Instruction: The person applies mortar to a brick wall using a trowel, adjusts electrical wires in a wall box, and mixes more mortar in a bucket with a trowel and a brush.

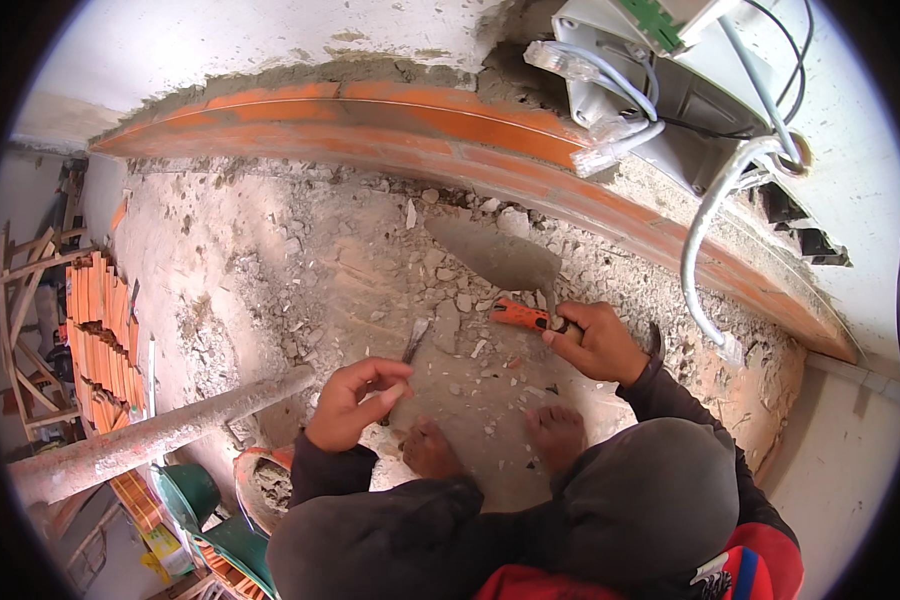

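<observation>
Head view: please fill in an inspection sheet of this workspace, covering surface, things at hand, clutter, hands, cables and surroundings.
Surface: dusty, uneven ground.
Things at hand: grey trowel blade ahead of the feet; orange-and-black handle beside it; small pale-tipped tool.
Clutter: broken chips scattered around the tools.
Hands: right hand closed on the handle's near end; left hand half-curled near the pale-tipped tool, whether it holds anything unclear.
Cables: white cable with clear plug, hanging at upper right; other plug-ended leads above.
Surroundings: orange brick course across the top; stacked bricks, rough pole and green bucket at left.
</observation>
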{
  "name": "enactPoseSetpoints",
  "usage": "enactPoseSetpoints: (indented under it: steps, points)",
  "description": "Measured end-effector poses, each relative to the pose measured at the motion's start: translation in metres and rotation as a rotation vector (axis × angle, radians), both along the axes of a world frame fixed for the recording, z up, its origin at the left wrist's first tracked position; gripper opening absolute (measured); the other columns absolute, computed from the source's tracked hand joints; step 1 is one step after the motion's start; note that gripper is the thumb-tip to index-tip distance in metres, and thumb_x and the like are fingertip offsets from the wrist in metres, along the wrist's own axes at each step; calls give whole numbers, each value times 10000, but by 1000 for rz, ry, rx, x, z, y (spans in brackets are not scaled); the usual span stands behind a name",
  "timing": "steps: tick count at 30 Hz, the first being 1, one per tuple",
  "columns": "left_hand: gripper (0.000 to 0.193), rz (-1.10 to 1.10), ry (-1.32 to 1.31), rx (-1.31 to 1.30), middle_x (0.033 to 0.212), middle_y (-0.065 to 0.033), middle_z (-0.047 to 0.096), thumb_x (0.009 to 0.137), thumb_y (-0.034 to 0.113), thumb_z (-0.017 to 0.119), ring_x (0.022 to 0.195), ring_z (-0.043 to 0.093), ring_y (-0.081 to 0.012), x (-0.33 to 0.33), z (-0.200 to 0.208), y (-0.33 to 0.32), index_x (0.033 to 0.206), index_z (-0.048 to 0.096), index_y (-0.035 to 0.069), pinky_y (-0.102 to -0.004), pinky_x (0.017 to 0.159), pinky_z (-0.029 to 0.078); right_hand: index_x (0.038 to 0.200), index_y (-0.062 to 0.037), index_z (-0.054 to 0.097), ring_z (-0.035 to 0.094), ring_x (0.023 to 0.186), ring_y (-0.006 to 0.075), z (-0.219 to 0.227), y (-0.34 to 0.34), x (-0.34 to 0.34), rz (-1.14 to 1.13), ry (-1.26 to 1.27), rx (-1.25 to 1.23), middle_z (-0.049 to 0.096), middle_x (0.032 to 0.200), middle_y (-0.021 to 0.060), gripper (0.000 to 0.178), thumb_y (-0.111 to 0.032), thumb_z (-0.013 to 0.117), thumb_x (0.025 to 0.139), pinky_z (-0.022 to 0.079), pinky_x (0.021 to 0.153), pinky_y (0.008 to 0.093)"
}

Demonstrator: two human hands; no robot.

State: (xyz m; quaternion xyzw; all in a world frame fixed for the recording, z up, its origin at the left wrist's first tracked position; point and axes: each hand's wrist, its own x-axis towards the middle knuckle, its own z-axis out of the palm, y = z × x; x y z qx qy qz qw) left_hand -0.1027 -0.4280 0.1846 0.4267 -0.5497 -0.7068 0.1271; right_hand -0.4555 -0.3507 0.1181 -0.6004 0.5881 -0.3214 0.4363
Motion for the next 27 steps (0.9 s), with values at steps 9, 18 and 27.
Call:
enactPoseSetpoints:
  steps: [9, 18, 27]
  points:
    - [561, -237, 739, 25, 1099, -266, 680, 895, 470, 615, 1065, 647, -400, 37, 43, -2, 1119, 688, -38, -555, 1037, 435, 877, 7, 596, 539, 617, 398, 18, 11, 1, 81, -48, 37, 527, 676, 207, 194, -161, 653, 798, 413, 575, 437]
    - [778, -250, 1206, 96, 1250, -337, 592, 904, 634, 489, 1231, 529, -487, 36, -15, 52, 1291, 616, -30, -583, 1091, 351, 917, -3, 611, 515, 562, 344, 5, 3, 10, 114, -89, 63, 510, 642, 171, 198, -168, 645, 812, 419, 561, 407]
    - [843, -311, 952, 86, 1235, -363, 596, 906, 654, 443, 1232, 534, -488, 55, 1, 84, 1191, 654, -111, -482, 1071, 393, 961, -19, 622, 554, 610, 220, -1, -12, 35, 190, -227, 251, 563, 686, 109, 216, -196, 659, 842, 458, 620, 359]
